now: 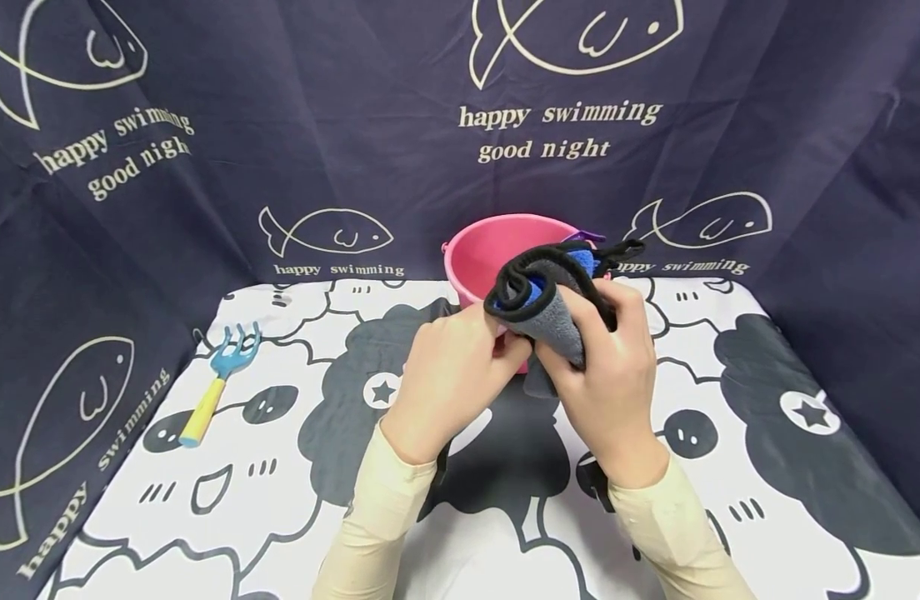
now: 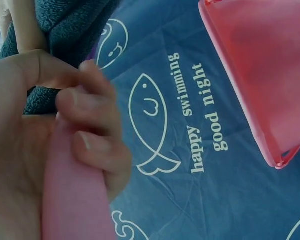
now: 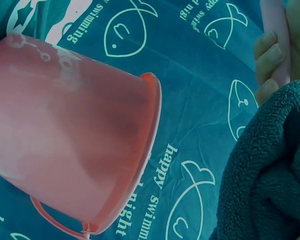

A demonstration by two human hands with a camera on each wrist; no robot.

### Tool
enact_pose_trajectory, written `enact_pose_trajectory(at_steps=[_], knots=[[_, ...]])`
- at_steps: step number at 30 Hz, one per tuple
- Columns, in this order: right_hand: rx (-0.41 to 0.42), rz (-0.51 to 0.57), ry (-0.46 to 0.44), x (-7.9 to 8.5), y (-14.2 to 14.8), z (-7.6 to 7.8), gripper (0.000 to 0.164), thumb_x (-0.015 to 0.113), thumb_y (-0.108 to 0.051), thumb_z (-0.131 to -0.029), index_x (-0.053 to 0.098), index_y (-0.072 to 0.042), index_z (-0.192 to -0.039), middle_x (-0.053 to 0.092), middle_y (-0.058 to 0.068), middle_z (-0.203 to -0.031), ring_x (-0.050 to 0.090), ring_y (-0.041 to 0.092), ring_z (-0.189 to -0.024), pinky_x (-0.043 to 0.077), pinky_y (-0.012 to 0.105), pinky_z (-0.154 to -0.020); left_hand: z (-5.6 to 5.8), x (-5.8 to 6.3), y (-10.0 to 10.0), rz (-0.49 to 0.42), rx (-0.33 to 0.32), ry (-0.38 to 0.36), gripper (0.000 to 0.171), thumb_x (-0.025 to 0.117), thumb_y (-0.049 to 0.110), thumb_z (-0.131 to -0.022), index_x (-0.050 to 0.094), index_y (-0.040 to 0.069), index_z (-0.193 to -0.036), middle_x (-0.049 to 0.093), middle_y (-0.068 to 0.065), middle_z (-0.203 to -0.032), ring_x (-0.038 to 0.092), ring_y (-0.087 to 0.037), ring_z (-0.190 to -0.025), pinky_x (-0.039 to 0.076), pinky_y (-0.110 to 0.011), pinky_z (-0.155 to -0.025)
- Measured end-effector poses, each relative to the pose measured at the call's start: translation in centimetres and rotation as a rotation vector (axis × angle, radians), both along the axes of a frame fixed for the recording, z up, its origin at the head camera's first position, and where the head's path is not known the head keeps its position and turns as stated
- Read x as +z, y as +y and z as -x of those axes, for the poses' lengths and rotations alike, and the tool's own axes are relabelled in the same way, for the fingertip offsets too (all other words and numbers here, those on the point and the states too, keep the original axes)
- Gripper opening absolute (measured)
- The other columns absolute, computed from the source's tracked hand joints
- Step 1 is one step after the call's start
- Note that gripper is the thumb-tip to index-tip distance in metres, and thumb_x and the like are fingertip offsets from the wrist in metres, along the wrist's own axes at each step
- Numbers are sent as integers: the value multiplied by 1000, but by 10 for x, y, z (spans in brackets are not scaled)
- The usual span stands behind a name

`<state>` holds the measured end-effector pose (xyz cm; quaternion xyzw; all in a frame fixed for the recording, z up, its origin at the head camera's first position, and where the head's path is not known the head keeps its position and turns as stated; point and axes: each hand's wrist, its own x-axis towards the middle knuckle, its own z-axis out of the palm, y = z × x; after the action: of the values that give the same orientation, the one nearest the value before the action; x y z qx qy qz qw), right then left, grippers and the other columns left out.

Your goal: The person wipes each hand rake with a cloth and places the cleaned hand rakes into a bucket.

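My left hand grips the pink handle of a toy tool, its fingers curled around it in the left wrist view. A bit of purple shows beyond the cloth near the bucket's rim; the tool's head is mostly hidden. My right hand holds a folded grey and blue towel with black edging, bunched close against the left hand. Behind both hands stands a pink bucket, upright, its front partly covered by hands and towel.
A toy hand fork with a blue head and yellow handle lies on the left of the table. The cartoon-print tablecloth covers the table. Dark fabric with fish prints hangs behind and along the sides.
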<state>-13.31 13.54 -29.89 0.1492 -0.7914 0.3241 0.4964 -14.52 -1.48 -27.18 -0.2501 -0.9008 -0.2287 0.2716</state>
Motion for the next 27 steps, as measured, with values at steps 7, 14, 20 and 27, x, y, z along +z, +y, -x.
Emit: enact_pose_trajectory(at_steps=[7, 14, 20, 27], knots=[[-9, 13, -3, -3, -1, -1, 34, 76, -13, -74, 71, -6, -107, 55, 32, -112, 57, 38, -105, 47, 54, -87, -2, 0, -2, 11, -9, -6, 19, 62, 19, -79, 53, 16, -62, 53, 4, -53, 46, -11, -44, 41, -30, -41], [-15, 20, 23, -4, -2, 0, 35, 77, -14, -75, 69, -5, -108, 54, 32, -111, 57, 39, -104, 47, 54, -86, -4, 2, -3, 20, -21, 5, 19, 62, 20, -79, 52, 17, -63, 55, 5, -55, 47, -9, -45, 45, -29, -42], [-26, 36, 42, -3, -2, 1, 36, 78, -14, -74, 69, -5, -108, 54, 31, -109, 57, 38, -105, 48, 53, -87, -4, 1, -2, 30, -29, 16, 17, 62, 20, -79, 54, 17, -65, 57, 5, -59, 48, -9, -47, 46, -30, -44], [-46, 36, 73, -1, -2, 3, 35, 78, -15, -74, 69, -6, -107, 55, 30, -108, 54, 42, -104, 42, 57, -88, -2, 2, -2, 26, -31, 21, 12, 62, 18, -77, 55, 17, -67, 58, 5, -60, 48, -10, -48, 47, -31, -45]])
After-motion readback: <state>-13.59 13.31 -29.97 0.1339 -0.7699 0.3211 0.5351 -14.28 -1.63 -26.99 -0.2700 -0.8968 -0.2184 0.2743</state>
